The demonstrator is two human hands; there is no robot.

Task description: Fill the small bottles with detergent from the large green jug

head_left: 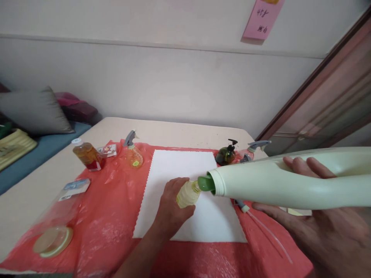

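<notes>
While the left hand curls round a small yellowish see-through plastic bottle, the right hand clasps a big pale-green plastic jug, green spout right at the bottle's neck!

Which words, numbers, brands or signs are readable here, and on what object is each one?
"45", followed by an unclear mark: pink note; its second handwritten line is unclear.
Too small or blurred: any text on the amber bottle, blue-and-white label, red-and-white packet and woven basket.

Home room, grey cushion, blue seat
</notes>
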